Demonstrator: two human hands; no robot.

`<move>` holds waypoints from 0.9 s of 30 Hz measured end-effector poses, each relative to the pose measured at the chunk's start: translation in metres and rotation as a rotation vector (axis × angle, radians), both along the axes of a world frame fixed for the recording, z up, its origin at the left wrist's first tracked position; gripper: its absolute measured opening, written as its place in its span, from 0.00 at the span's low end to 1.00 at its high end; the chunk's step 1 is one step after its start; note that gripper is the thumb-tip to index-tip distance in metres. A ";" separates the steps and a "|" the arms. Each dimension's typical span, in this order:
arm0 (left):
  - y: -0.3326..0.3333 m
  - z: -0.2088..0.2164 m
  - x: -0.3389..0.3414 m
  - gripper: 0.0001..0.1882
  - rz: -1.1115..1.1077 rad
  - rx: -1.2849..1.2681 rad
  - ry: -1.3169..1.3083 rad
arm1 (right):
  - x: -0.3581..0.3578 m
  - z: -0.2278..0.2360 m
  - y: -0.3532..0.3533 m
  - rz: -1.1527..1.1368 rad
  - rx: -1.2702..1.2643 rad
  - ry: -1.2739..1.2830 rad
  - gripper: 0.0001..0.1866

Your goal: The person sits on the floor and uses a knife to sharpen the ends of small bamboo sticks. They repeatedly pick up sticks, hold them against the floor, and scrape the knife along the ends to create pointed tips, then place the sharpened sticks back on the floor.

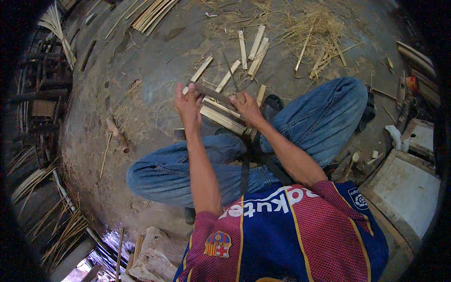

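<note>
My left hand (189,109) pinches the left end of a dark, flat bar (211,93) between thumb and fingers, one finger sticking up. The bar slants down to the right, to my right hand (247,109). My right hand is closed; a thin, dark, blade-like strip (229,68) rises from it, pointing up and away. Whether its fingers also grip the bar's end I cannot tell. Just below the bar, a bundle of pale split-wood strips (222,120) lies in front of my crossed legs. Another pale strip (202,69) lies beyond my left hand.
Several pale strips (256,43) lie on the floor ahead, beside a heap of shavings (319,33). A bundle of long slats (152,15) is at the far left. A short tube-like piece (117,135) lies left of my knee. Framed panels (402,191) stand at right.
</note>
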State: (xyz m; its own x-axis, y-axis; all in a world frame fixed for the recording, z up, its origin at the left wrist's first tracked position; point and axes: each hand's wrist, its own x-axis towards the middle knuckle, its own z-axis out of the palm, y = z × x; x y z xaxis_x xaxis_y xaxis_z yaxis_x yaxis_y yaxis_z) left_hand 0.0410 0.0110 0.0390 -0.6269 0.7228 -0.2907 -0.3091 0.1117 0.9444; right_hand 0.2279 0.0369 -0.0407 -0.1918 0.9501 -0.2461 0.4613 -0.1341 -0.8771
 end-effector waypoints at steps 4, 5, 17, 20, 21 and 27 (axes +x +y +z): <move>-0.003 -0.026 0.028 0.18 -0.374 -0.111 -0.055 | -0.005 0.017 0.002 -0.022 -0.293 0.187 0.30; -0.002 -0.034 0.039 0.17 -0.414 -0.105 -0.103 | -0.003 0.023 0.003 -0.026 -0.251 0.260 0.30; 0.005 -0.011 0.052 0.16 -0.302 0.083 -0.245 | 0.015 0.085 0.038 0.018 0.165 -0.016 0.24; 0.002 0.001 0.061 0.14 -0.287 -0.090 -0.094 | 0.022 0.089 0.038 0.126 0.178 -0.193 0.20; 0.001 -0.001 0.061 0.13 -0.311 -0.110 -0.083 | 0.025 0.082 0.036 0.202 0.231 -0.223 0.18; -0.002 -0.005 0.067 0.11 -0.319 -0.136 0.687 | 0.021 0.074 0.029 0.424 0.254 -0.508 0.17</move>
